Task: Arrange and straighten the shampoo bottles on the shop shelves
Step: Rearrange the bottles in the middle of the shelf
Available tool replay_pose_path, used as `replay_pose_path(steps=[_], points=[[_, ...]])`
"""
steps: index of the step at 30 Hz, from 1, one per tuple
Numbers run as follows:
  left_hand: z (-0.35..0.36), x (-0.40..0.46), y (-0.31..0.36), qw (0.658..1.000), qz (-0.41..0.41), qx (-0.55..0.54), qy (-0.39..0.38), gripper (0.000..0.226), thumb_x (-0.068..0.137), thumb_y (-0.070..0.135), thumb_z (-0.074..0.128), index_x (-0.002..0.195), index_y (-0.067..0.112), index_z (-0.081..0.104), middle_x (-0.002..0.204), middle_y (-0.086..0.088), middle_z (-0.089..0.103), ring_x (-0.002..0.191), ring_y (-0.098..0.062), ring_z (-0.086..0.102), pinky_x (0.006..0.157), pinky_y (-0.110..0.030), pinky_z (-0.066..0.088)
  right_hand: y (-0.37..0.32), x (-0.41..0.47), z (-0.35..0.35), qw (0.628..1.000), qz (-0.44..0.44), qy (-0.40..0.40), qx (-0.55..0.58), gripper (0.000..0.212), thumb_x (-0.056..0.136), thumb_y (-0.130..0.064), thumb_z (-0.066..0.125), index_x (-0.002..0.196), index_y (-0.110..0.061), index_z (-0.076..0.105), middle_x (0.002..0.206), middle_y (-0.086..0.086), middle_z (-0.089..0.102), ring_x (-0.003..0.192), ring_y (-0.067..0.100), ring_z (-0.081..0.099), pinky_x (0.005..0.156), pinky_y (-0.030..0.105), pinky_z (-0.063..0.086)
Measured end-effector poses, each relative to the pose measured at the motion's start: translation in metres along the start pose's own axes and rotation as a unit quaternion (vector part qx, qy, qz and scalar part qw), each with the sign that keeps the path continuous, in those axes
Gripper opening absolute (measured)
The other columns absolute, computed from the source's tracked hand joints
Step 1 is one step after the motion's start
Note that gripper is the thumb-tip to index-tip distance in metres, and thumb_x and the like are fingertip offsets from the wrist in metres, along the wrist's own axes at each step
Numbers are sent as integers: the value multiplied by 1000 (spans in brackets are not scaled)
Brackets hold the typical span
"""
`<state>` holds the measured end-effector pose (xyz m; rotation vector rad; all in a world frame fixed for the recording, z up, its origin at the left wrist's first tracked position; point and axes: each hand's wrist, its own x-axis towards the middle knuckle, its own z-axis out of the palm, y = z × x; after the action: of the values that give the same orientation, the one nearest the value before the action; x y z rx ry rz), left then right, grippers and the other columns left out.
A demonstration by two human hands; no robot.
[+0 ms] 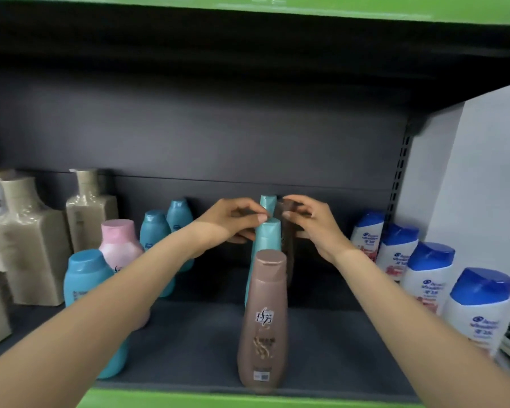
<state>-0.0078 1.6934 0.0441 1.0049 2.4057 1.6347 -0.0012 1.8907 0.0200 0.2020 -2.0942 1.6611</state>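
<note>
On the dark shelf (321, 343) a line of tall bottles runs from front to back in the middle. A brown shampoo bottle (262, 319) stands upright at the front. Behind it is a tall teal bottle (266, 245), and my left hand (230, 222) pinches it near the cap. A dark brown bottle (289, 245) stands just right of the teal one, and my right hand (309, 222) curls its fingers round the top of it. Another teal bottle (268, 203) shows behind both hands at the back panel.
Several white bottles with blue caps (427, 278) line the right side by a white panel (483, 187). To the left stand short teal bottles (84, 278), a pink one (118, 245) and beige wrapped bottles (30, 240). A green shelf edge (189, 400) runs along the front.
</note>
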Motion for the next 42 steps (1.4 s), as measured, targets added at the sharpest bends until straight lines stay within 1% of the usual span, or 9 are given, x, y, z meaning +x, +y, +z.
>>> replay_pose_path(steps=[9, 13, 17, 20, 25, 29, 32, 37, 42], points=[[3, -2, -4, 1000, 2, -14, 11, 15, 90, 24, 59, 102, 17, 65, 90, 0, 70, 78, -8, 67, 89, -34, 52, 19, 13, 15, 1000, -13, -23, 14, 30, 86, -5, 65, 113, -17, 62, 106, 11, 67, 96, 23, 65, 79, 37, 54], [2, -1, -5, 1000, 3, -15, 9, 16, 89, 25, 60, 101, 18, 67, 88, 3, 71, 81, -10, 68, 89, -37, 52, 22, 14, 13, 999, -14, -30, 12, 31, 86, -6, 64, 116, -15, 61, 107, 8, 68, 95, 18, 65, 77, 31, 55], [0, 0, -3, 1000, -3, -12, 1, 18, 90, 24, 59, 105, 17, 66, 92, 0, 72, 83, -14, 69, 89, -34, 52, 19, 16, 8, 999, 18, -42, 6, 27, 91, -20, 61, 118, -19, 61, 110, 3, 67, 99, 16, 64, 81, 34, 55], [-1, 5, -1, 1000, -5, 6, 11, 20, 92, 28, 56, 105, 16, 65, 91, 1, 72, 81, -12, 69, 85, -28, 52, 18, 24, 4, 999, 32, 4, 9, 18, 95, -27, 53, 108, -20, 63, 111, 3, 67, 101, 16, 63, 84, 36, 51], [-2, 36, -13, 974, 78, 180, 114, 14, 91, 22, 58, 103, 21, 66, 95, 7, 68, 88, -8, 64, 87, -21, 46, 24, 49, -2, 997, 51, 48, -32, 19, 94, -18, 54, 112, -22, 61, 113, 5, 63, 104, 20, 60, 90, 39, 51], [3, 53, -17, 965, 113, 226, 71, 26, 89, 20, 62, 115, 21, 65, 108, 4, 66, 97, -6, 61, 88, -11, 40, 24, 63, 5, 997, 50, -8, -54, 34, 93, -8, 52, 122, -23, 59, 115, 9, 62, 108, 26, 60, 94, 45, 51], [5, 59, -22, 964, 122, 229, 52, 25, 86, 19, 66, 111, 19, 67, 107, 0, 66, 97, -11, 62, 89, -14, 42, 27, 71, 11, 996, 36, -28, -77, 38, 88, 1, 52, 111, -27, 64, 110, 10, 65, 105, 30, 63, 92, 48, 51], [3, 65, -28, 970, 120, 205, 60, 22, 83, 20, 70, 105, 19, 68, 102, 2, 70, 97, -9, 64, 88, -15, 44, 28, 71, 10, 985, -22, 10, -171, 31, 79, 7, 59, 102, -11, 69, 101, 10, 70, 94, 20, 64, 86, 29, 51], [7, 68, -29, 973, 110, 194, 57, 20, 81, 21, 71, 101, 17, 67, 99, 4, 69, 94, -11, 63, 79, -4, 39, 31, 58, 6, 981, -68, 64, -170, 20, 78, 7, 65, 93, -6, 65, 94, 8, 69, 87, 15, 62, 76, 17, 46]])
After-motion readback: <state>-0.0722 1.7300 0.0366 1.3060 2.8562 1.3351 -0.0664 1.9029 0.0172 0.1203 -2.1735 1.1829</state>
